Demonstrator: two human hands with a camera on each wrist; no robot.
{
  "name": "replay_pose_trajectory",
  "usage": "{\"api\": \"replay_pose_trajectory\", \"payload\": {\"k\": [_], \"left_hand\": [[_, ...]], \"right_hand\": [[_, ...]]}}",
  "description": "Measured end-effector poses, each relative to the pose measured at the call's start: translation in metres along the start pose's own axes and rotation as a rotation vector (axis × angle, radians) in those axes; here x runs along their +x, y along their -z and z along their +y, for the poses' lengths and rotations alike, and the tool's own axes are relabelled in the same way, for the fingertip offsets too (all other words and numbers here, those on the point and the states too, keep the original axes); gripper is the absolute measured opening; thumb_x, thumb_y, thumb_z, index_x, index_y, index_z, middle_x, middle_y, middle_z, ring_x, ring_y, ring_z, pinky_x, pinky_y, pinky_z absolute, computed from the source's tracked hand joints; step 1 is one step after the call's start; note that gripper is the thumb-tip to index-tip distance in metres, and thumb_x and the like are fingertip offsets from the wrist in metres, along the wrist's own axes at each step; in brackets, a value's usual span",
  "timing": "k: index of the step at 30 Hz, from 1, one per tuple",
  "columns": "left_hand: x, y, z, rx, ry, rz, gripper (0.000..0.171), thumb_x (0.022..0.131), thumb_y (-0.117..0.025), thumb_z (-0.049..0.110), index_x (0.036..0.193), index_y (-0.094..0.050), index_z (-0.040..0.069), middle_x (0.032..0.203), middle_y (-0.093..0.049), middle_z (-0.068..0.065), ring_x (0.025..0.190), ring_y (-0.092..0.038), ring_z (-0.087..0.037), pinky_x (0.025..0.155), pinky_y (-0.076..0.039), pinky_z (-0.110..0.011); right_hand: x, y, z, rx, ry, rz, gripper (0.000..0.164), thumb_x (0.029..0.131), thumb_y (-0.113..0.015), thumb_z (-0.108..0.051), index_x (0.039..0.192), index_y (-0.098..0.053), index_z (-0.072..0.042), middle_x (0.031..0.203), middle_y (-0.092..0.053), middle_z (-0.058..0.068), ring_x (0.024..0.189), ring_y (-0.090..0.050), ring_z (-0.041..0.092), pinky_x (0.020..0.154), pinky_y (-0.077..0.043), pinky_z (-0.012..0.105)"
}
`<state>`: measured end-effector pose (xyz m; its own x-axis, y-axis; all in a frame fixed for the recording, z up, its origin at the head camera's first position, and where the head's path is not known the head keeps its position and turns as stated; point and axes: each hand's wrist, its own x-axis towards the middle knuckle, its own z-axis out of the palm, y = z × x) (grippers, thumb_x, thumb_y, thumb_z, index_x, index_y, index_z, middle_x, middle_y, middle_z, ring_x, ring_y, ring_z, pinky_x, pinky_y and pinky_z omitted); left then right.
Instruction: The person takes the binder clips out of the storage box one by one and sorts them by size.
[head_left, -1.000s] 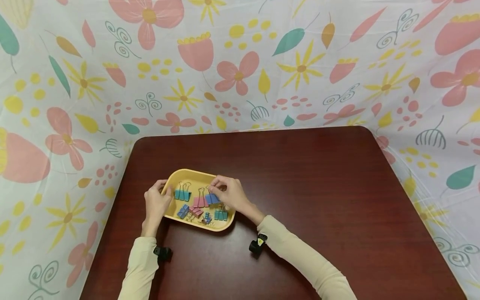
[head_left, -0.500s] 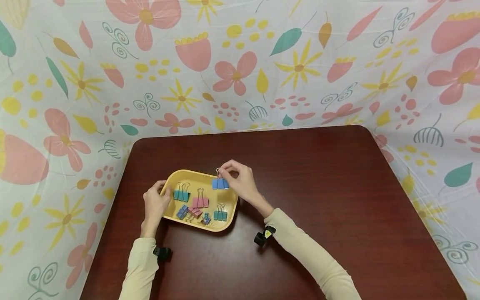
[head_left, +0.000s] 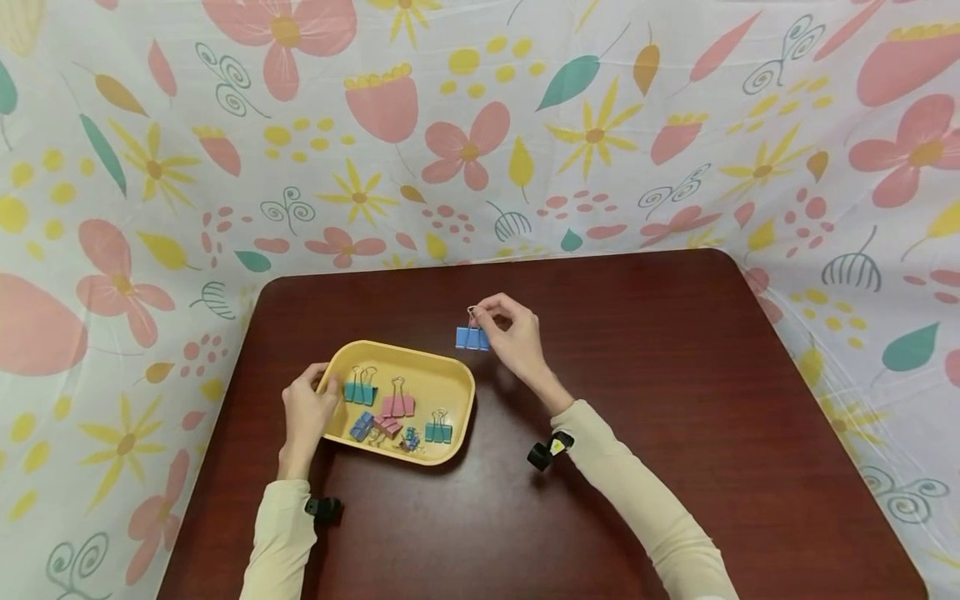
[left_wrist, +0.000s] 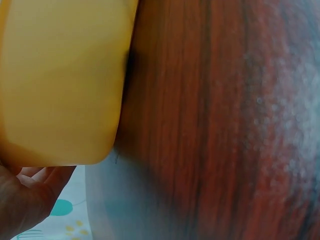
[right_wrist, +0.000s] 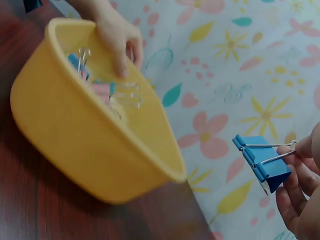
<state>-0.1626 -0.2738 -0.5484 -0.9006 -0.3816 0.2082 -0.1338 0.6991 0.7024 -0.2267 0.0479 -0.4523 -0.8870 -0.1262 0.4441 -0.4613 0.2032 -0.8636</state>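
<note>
A yellow plastic bin (head_left: 442, 375) sits on the left half of the table. My left hand (head_left: 306, 410) grips its left end, thumb over the rim and fingers outside. Beyond the bin's far right corner, my right hand (head_left: 517, 337) pinches a blue binder clip (head_left: 472, 338) by its wire handles, the clip's body hanging down. In the right wrist view the blue binder clip (right_wrist: 262, 162) shows both wire handles between thumb and fingers. Inside the bin lie teal binder clips (head_left: 361, 392), pink binder clips (head_left: 398, 406), another blue binder clip (head_left: 362, 426) and a small cluster of tiny clips (head_left: 410, 439).
The dark red-brown table (head_left: 637, 375) has rounded far corners. A floral white cloth (head_left: 480, 225) hangs behind it and along both sides. Small black cameras are strapped at the left wrist (head_left: 324, 510) and right wrist (head_left: 550, 451).
My right hand has lifted the blue binder clip from the bin and carried it right and away, past the far rim. My left hand stays on the bin's left end.
</note>
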Motion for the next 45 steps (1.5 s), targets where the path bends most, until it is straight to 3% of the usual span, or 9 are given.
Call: {"api": "replay_pose_trajectory", "payload": {"k": [4, 11, 16, 23, 30, 37, 41, 45], "left_hand": [[0.000, 0.001, -0.001, -0.007, -0.001, 0.001, 0.020, 0.086, -0.061, 0.021, 0.102, -0.067, 0.012, 0.091, -0.070, -0.008, 0.077, -0.065, -0.024, 0.064, -0.052, -0.041], [-0.001, 0.005, -0.001, -0.019, 0.007, -0.007, 0.021, 0.086, -0.061, 0.022, 0.104, -0.067, 0.013, 0.090, -0.069, -0.008, 0.074, -0.064, -0.025, 0.060, -0.052, -0.041], [-0.002, 0.005, -0.001, -0.015, 0.018, -0.009, 0.021, 0.087, -0.060, 0.023, 0.104, -0.067, 0.014, 0.090, -0.070, -0.008, 0.074, -0.065, -0.025, 0.061, -0.052, -0.041], [-0.007, 0.005, -0.001, 0.001, 0.057, 0.004, 0.020, 0.086, -0.061, 0.022, 0.103, -0.068, 0.015, 0.090, -0.070, -0.006, 0.077, -0.063, -0.025, 0.065, -0.051, -0.041], [-0.007, 0.003, -0.002, 0.003, 0.049, 0.027, 0.020, 0.085, -0.061, 0.021, 0.103, -0.068, 0.015, 0.089, -0.070, -0.006, 0.076, -0.063, -0.024, 0.065, -0.050, -0.040], [-0.007, -0.001, -0.004, 0.003, 0.053, 0.042, 0.020, 0.084, -0.061, 0.021, 0.102, -0.069, 0.015, 0.089, -0.071, -0.006, 0.079, -0.064, -0.025, 0.069, -0.050, -0.041], [-0.005, -0.001, -0.004, 0.003, 0.051, 0.043, 0.020, 0.085, -0.062, 0.021, 0.102, -0.069, 0.016, 0.090, -0.071, -0.006, 0.079, -0.063, -0.026, 0.069, -0.049, -0.042], [-0.001, 0.000, -0.002, -0.006, 0.032, 0.045, 0.020, 0.085, -0.062, 0.021, 0.103, -0.068, 0.015, 0.091, -0.071, -0.007, 0.077, -0.064, -0.027, 0.067, -0.050, -0.042]], "right_hand": [[0.001, 0.005, 0.019, -0.042, -0.031, 0.041, 0.007, 0.086, -0.061, -0.007, 0.087, -0.065, 0.000, 0.074, -0.068, 0.015, 0.064, -0.063, 0.029, 0.057, -0.048, 0.030], [-0.005, 0.006, 0.072, -0.125, -0.085, 0.055, 0.010, 0.089, -0.060, -0.020, 0.089, -0.066, -0.012, 0.073, -0.069, 0.002, 0.065, -0.063, 0.014, 0.055, -0.047, 0.023], [-0.012, 0.004, 0.091, -0.154, -0.127, 0.054, 0.008, 0.089, -0.060, -0.021, 0.088, -0.065, -0.015, 0.073, -0.068, -0.003, 0.064, -0.062, 0.012, 0.055, -0.048, 0.025], [-0.021, 0.002, 0.101, -0.167, -0.173, 0.022, 0.009, 0.090, -0.059, -0.024, 0.088, -0.065, -0.018, 0.073, -0.068, -0.005, 0.062, -0.061, 0.011, 0.056, -0.048, 0.026], [-0.028, 0.000, 0.111, -0.197, -0.217, -0.006, 0.010, 0.090, -0.057, -0.026, 0.090, -0.065, -0.019, 0.075, -0.068, -0.003, 0.064, -0.062, 0.015, 0.055, -0.047, 0.025], [-0.034, -0.002, 0.123, -0.222, -0.208, 0.009, 0.010, 0.090, -0.058, -0.023, 0.090, -0.066, -0.016, 0.075, -0.069, 0.001, 0.065, -0.063, 0.016, 0.050, -0.044, 0.026], [-0.031, -0.002, 0.122, -0.251, -0.175, 0.033, 0.014, 0.088, -0.061, -0.023, 0.097, -0.065, -0.013, 0.082, -0.068, 0.002, 0.070, -0.062, 0.016, 0.059, -0.048, 0.027], [-0.020, -0.008, 0.104, -0.259, -0.135, 0.111, 0.024, 0.085, -0.065, -0.024, 0.104, -0.063, -0.010, 0.093, -0.064, 0.006, 0.079, -0.060, 0.021, 0.070, -0.049, 0.034]]}}
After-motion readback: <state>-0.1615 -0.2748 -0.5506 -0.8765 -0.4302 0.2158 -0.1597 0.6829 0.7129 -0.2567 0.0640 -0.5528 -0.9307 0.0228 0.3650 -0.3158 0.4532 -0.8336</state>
